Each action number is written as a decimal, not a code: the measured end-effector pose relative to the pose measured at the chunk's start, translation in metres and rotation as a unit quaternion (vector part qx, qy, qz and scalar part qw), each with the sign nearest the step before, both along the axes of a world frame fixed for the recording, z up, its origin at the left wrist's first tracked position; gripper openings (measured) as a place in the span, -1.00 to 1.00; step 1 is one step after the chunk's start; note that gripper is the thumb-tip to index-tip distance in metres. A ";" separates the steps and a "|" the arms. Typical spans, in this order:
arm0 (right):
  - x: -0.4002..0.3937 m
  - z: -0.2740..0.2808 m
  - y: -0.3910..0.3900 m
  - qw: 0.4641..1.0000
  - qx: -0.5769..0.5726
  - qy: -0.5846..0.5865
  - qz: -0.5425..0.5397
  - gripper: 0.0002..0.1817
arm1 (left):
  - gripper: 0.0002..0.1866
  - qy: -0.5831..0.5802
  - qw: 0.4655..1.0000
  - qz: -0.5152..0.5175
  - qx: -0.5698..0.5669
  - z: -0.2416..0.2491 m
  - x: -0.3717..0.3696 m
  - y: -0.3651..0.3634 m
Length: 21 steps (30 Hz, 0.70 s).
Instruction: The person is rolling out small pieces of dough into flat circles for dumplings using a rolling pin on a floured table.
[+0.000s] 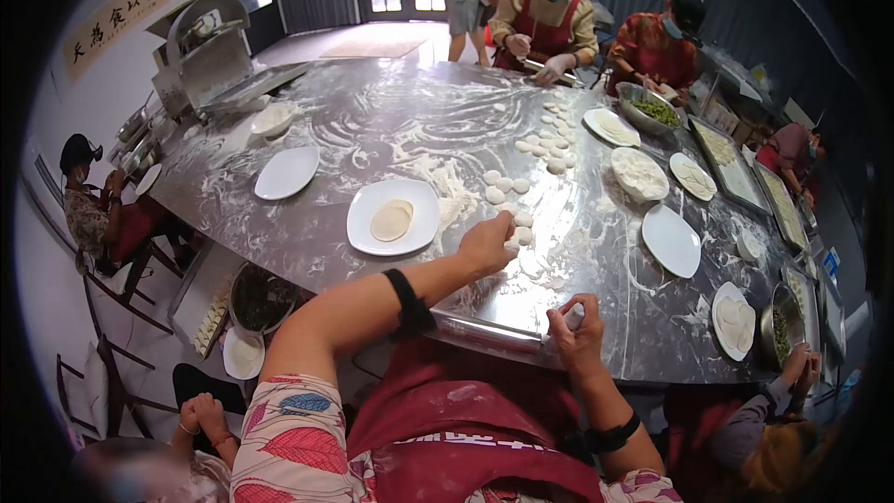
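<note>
My left hand [488, 245] reaches over the floured steel table, fingers curled and pinching at a small group of pale dough pieces [523, 221]. One dough piece shows right under its fingertips. Close to the table's near edge, my right hand [578, 328] is closed round the end of a steel rolling pin [489, 332], which lies along the edge. Left of my left hand stands a square white plate [361, 235] with thin round dough wrappers [392, 221] on it. More dough pieces [494, 194] are grouped just beyond the hand.
White plates [670, 242] stand on both sides, one with wrappers [734, 324] at right. Beyond are a flour bowl [640, 175], a bowl of green filling [656, 114] and trays [722, 156]. Co-workers [545, 19] sit or stand around the table. A steel machine [200, 51] is at back left.
</note>
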State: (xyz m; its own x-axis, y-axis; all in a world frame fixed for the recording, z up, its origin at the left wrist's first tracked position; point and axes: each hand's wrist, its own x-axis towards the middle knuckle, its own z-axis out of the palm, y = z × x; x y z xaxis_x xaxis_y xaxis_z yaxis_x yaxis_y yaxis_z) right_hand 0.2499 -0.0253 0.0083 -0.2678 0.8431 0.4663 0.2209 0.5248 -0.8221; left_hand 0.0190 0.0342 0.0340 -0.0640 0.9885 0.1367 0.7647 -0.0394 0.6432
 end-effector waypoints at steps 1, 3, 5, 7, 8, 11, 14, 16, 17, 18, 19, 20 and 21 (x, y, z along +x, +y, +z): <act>-0.001 0.002 -0.001 1.000 0.015 -0.014 0.005 -0.77 | -0.56 -0.119 0.991 -0.024 0.053 -0.005 0.000 -0.001; -0.002 -0.001 0.004 1.000 -0.002 0.001 0.006 -0.78 | -0.62 -0.115 0.984 -0.135 -0.032 -0.008 -0.002 -0.007; -0.003 -0.001 0.003 0.999 -0.036 0.031 0.012 -0.79 | -0.75 0.011 0.972 -0.193 -0.133 -0.026 -0.004 -0.017; 0.001 0.003 0.009 0.999 -0.027 0.012 0.029 -0.81 | -0.74 -0.052 0.978 -0.148 -0.136 -0.033 -0.011 -0.018; 0.002 0.001 0.009 0.999 -0.030 0.006 0.034 -0.82 | -0.74 -0.101 0.976 -0.130 -0.142 -0.041 -0.018 -0.014; 0.009 -0.008 0.010 0.999 0.001 -0.017 0.032 -0.86 | -0.73 -0.056 0.967 -0.177 -0.174 -0.038 -0.020 -0.021; 0.000 -0.002 0.012 0.988 -0.083 0.100 0.089 -0.89 | -0.79 -0.162 0.959 -0.131 -0.191 -0.032 -0.019 -0.026; -0.006 -0.001 0.026 0.984 -0.116 0.101 0.094 -0.90 | -0.81 -0.080 0.970 -0.142 -0.179 -0.028 -0.016 -0.026; -0.012 0.001 0.034 0.988 -0.111 0.081 0.076 -0.89 | -0.81 -0.051 0.973 -0.151 -0.170 -0.026 -0.014 -0.025; -0.017 0.005 0.044 0.993 -0.089 0.048 0.061 -0.89 | -0.81 -0.021 0.974 -0.161 -0.160 -0.025 -0.012 -0.023; -0.025 0.010 0.056 0.996 -0.061 0.030 0.052 -0.89 | -0.81 0.006 0.973 -0.173 -0.150 -0.024 -0.007 -0.020; -0.033 0.006 0.069 0.995 -0.071 0.041 0.060 -0.88 | -0.81 0.016 0.973 -0.157 -0.167 -0.015 -0.003 -0.018; -0.036 0.007 0.072 0.993 -0.089 0.047 0.062 -0.88 | -0.81 0.026 0.972 -0.160 -0.170 -0.016 -0.002 -0.016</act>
